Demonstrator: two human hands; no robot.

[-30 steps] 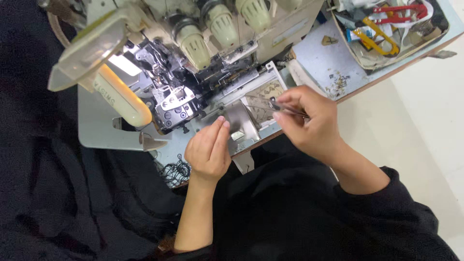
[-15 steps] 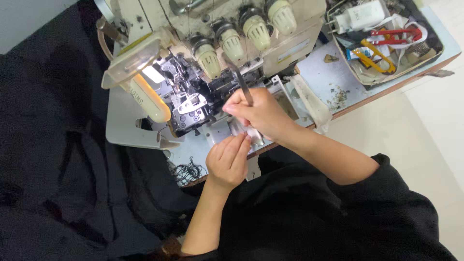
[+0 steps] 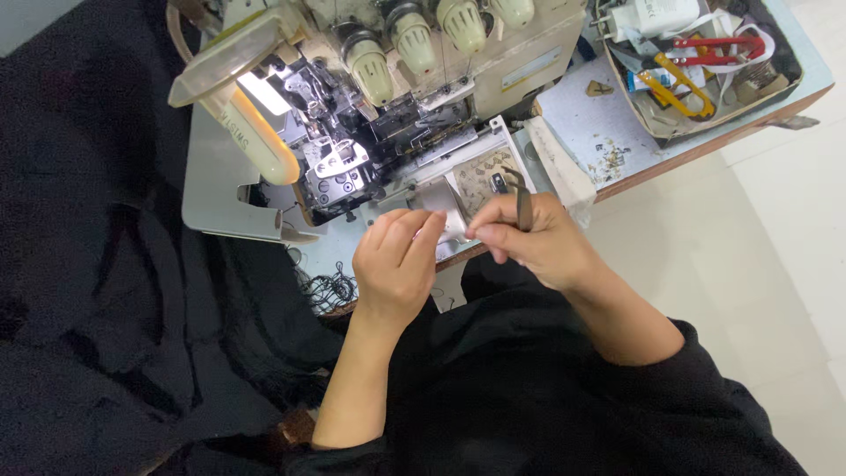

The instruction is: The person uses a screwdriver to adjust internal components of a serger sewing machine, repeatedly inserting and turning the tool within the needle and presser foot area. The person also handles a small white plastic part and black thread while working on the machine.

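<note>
**Two hands met at the front of an overlock machine**

The right hand (image 3: 538,240) pinched a slim dark tool, probably tweezers (image 3: 523,210), its long axis running almost straight up from the fingers towards the machine. The left hand (image 3: 398,260) sat just beside it, fingers curled, fingertips touching the right hand's over something too small to make out. Both hovered at the table's near edge, directly below the sewing machine (image 3: 388,115), whose open looper area lay up and to the left, nearer the left hand. Black fabric (image 3: 106,264) crowded the left side. To the right, bare table (image 3: 599,132) offered room, with a cluttered tray (image 3: 705,62) beyond.
</note>
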